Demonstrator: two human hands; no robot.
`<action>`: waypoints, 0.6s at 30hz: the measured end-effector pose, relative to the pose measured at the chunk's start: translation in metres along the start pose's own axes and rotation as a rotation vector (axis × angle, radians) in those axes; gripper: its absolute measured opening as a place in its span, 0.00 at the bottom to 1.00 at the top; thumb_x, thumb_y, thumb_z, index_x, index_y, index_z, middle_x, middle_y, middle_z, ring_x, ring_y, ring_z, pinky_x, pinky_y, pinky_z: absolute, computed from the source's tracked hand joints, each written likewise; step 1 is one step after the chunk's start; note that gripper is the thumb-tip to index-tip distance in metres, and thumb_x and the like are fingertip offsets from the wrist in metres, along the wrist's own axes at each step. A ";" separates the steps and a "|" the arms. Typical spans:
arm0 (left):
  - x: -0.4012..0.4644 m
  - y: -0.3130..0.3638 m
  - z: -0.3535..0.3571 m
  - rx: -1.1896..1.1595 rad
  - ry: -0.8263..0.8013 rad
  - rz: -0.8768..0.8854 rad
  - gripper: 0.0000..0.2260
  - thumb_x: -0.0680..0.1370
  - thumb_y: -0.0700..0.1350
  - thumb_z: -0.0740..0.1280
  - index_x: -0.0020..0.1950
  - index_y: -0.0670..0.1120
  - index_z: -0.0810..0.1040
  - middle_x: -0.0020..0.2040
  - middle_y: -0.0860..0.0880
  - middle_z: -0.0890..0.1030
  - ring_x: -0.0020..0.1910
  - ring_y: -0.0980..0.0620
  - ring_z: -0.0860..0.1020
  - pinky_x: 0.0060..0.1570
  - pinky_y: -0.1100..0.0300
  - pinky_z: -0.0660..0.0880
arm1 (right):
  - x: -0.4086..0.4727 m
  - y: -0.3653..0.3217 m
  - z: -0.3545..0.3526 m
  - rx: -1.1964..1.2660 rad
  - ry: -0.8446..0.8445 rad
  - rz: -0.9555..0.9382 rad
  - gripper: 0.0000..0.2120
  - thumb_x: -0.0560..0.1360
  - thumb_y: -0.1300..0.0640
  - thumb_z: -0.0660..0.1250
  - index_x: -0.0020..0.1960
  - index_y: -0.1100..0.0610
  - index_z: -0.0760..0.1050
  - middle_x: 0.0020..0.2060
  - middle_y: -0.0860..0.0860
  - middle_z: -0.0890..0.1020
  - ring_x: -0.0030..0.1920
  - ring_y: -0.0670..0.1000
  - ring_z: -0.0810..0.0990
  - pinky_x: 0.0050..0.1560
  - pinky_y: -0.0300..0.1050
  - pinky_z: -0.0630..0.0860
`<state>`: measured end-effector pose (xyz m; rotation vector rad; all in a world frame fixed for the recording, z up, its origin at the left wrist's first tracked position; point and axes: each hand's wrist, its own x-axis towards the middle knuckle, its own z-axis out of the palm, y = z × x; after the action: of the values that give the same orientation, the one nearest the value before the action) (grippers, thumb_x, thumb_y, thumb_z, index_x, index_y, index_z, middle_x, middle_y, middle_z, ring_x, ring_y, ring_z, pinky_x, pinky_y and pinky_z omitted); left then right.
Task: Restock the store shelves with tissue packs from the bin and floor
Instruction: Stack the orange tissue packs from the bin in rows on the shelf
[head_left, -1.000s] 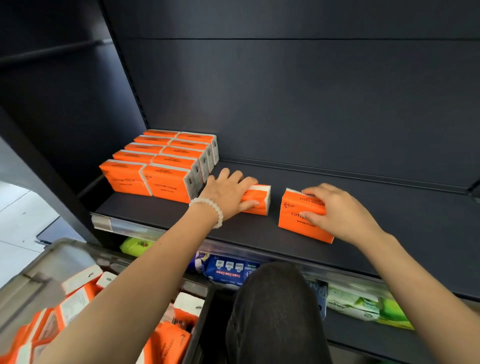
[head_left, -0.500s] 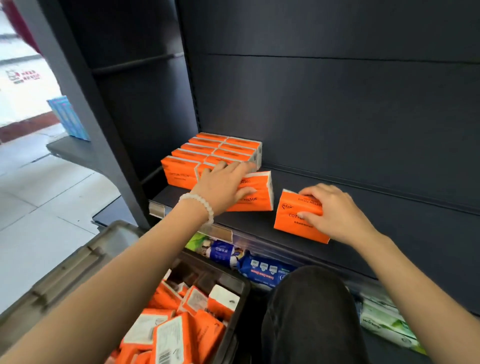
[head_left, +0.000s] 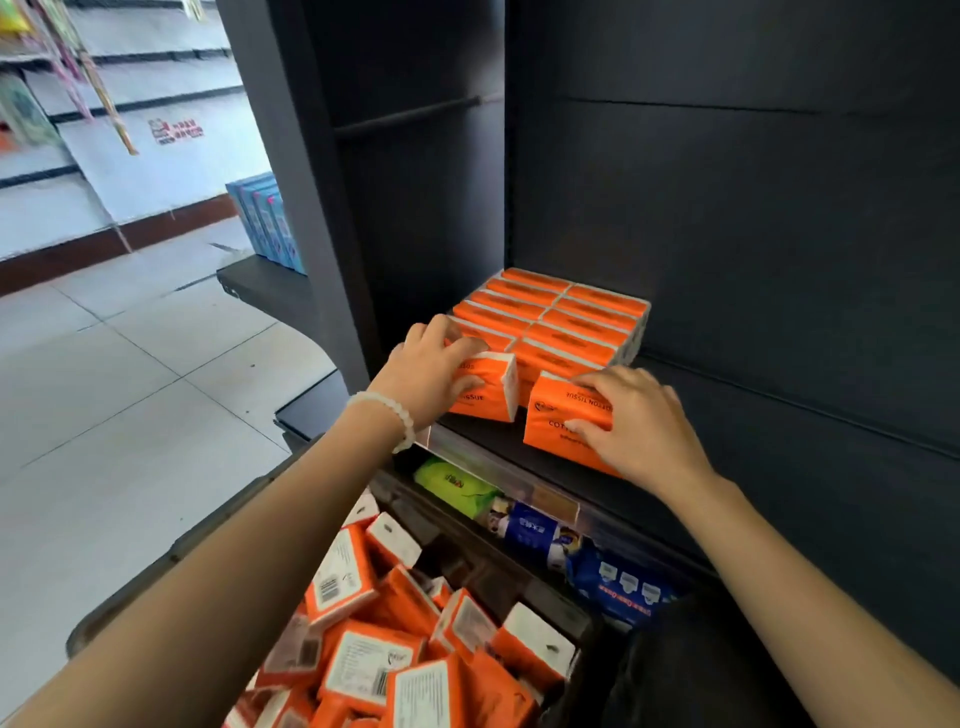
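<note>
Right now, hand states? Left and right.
Left hand: gripping an orange tissue pack on the shelf.
Right hand: gripping a second orange pack beside it.

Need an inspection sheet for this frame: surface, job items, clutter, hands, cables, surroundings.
Surface: dark shelf, bare to the right.
Job's things: stocked orange packs in two rows at back left; left pack and right pack at the front; bin full of loose packs.
Clutter: nothing seen.
Hands: left hand grips the left pack; right hand holds the right pack.
Cables: nothing seen.
Surroundings: tiled floor; lower shelf goods.
</note>
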<state>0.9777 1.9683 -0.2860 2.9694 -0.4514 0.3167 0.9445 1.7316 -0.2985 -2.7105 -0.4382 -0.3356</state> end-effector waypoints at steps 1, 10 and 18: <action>0.007 -0.004 0.004 -0.008 0.001 0.010 0.22 0.78 0.53 0.63 0.71 0.52 0.67 0.65 0.45 0.65 0.63 0.43 0.64 0.63 0.46 0.66 | 0.007 -0.002 0.005 -0.003 0.014 0.000 0.25 0.73 0.45 0.68 0.68 0.48 0.69 0.63 0.47 0.73 0.65 0.50 0.67 0.64 0.49 0.61; 0.042 -0.039 0.047 -0.088 0.002 0.089 0.19 0.77 0.49 0.66 0.68 0.53 0.72 0.62 0.44 0.69 0.62 0.43 0.66 0.64 0.43 0.65 | 0.044 -0.006 0.056 -0.134 0.190 -0.087 0.23 0.69 0.49 0.73 0.62 0.54 0.76 0.54 0.52 0.79 0.56 0.56 0.75 0.54 0.54 0.68; 0.038 -0.041 0.055 -0.051 0.122 0.065 0.17 0.77 0.52 0.65 0.65 0.51 0.75 0.62 0.47 0.73 0.66 0.42 0.67 0.68 0.32 0.53 | 0.043 -0.008 0.071 -0.223 0.338 -0.148 0.22 0.64 0.53 0.78 0.56 0.57 0.79 0.48 0.55 0.79 0.49 0.57 0.76 0.46 0.52 0.71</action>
<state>1.0364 1.9879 -0.3342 2.8704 -0.5340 0.4820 0.9937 1.7780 -0.3477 -2.7587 -0.5285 -0.9167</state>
